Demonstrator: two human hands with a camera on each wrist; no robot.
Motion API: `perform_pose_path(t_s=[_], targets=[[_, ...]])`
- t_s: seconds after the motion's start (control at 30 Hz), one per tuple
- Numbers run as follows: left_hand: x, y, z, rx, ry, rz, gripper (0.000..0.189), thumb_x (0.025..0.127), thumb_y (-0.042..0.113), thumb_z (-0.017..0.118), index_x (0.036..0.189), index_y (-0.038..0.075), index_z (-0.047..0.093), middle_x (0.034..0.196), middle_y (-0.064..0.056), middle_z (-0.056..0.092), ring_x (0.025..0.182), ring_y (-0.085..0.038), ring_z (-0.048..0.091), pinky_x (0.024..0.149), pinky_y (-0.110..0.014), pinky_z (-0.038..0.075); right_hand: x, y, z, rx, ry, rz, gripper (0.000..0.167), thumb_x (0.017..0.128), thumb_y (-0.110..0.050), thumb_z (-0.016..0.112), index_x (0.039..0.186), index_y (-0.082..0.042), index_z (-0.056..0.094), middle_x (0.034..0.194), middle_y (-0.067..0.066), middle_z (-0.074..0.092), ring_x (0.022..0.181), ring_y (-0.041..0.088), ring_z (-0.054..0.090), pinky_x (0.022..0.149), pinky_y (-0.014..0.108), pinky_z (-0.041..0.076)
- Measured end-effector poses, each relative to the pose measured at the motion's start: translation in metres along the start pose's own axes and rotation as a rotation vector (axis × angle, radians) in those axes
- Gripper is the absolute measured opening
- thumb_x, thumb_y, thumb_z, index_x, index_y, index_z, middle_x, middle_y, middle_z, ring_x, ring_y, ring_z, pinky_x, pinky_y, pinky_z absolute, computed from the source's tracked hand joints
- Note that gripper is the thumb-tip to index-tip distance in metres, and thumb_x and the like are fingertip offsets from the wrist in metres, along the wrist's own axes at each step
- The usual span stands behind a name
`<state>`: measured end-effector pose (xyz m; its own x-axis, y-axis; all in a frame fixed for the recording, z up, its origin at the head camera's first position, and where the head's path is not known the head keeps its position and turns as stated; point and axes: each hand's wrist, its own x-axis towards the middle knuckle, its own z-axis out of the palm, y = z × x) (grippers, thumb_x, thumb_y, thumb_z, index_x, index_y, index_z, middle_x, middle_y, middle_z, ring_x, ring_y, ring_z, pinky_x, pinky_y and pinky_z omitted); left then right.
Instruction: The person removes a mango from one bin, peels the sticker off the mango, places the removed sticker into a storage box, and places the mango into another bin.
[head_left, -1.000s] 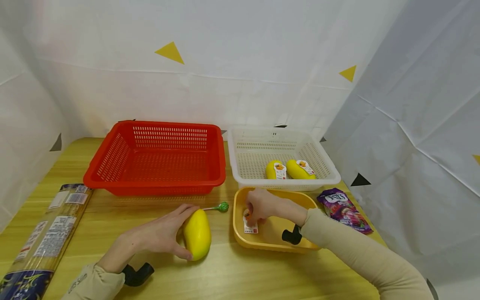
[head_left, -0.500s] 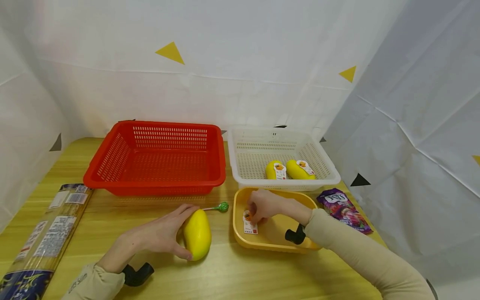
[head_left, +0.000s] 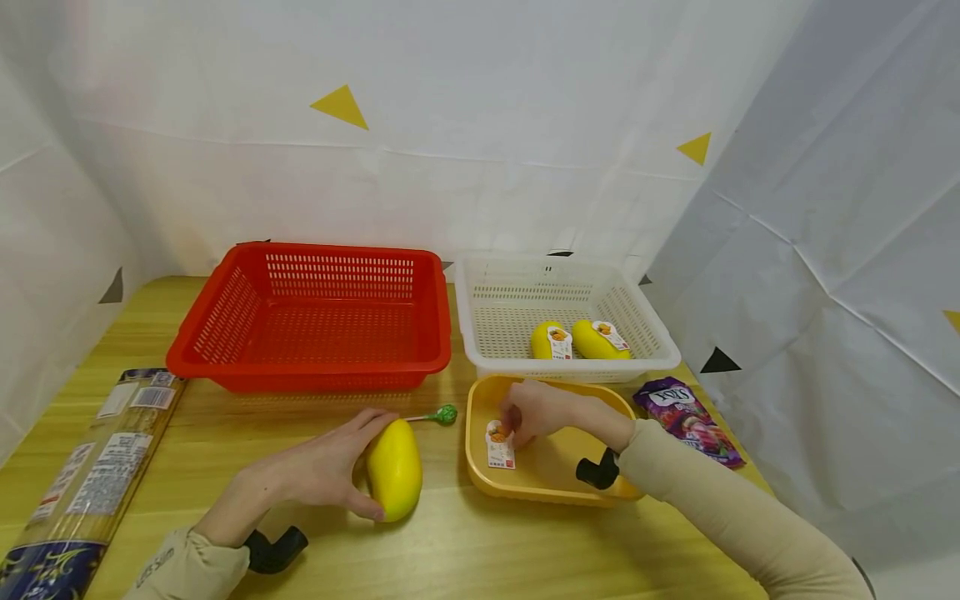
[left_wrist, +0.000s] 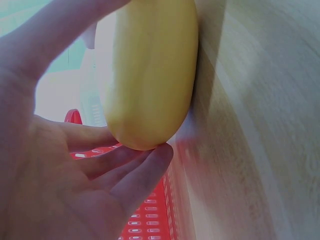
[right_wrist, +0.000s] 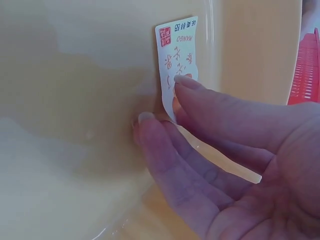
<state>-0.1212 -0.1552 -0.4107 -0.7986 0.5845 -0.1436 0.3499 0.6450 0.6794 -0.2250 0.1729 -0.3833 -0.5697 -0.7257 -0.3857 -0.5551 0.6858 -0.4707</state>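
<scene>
A yellow mango (head_left: 395, 471) lies on the wooden table, gripped at its ends by my left hand (head_left: 322, 462). In the left wrist view, its fingertips curve under one end of the mango (left_wrist: 150, 75), and the thumb passes over the other side. My right hand (head_left: 543, 412) is inside a small yellow-orange plastic basket (head_left: 551, 492), at a white mango label (head_left: 501, 454) on its floor. The right wrist view shows the thumb on the label (right_wrist: 176, 47), pinching its bent-up end with the fingers behind.
Behind stand a red basket (head_left: 307, 367) and a white basket (head_left: 502, 364) holding two labelled mangoes (head_left: 600, 340). A green lollipop (head_left: 446, 414) lies beside the held mango. At left is a long noodle packet (head_left: 112, 467); a purple candy bag (head_left: 688, 421) is at right.
My right hand has drawn slightly to the right within the small basket, leaving more of the label showing. The left hand and its mango have not moved.
</scene>
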Motion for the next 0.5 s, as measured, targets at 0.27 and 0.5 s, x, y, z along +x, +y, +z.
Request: perform_pose_path(t_s=[0.27, 0.5], targets=[[0.0001, -0.0002, 0.0000, 0.000, -0.006, -0.008, 0.116, 0.068, 0.054, 0.089, 0.156, 0.008, 0.028, 0.149, -0.007, 0.038, 0.129, -0.026, 0.047, 0.108, -0.055, 0.041, -0.0026, 0.0013, -0.0018, -0.004, -0.010, 0.019, 0.012, 0.079, -0.005, 0.081, 0.087, -0.004, 0.072, 0.071, -0.005, 0.062, 0.062, 0.004, 0.051, 0.056, 0.017, 0.045], [0.0003, -0.0002, -0.0001, 0.004, -0.007, -0.013, 0.117, 0.067, 0.054, 0.089, 0.156, 0.008, 0.027, 0.149, -0.007, 0.038, 0.129, -0.026, 0.048, 0.108, -0.055, 0.042, -0.0059, 0.0028, -0.0046, -0.016, -0.015, 0.021, 0.013, 0.080, -0.008, 0.082, 0.090, -0.004, 0.073, 0.073, -0.005, 0.063, 0.062, 0.003, 0.051, 0.057, 0.017, 0.046]])
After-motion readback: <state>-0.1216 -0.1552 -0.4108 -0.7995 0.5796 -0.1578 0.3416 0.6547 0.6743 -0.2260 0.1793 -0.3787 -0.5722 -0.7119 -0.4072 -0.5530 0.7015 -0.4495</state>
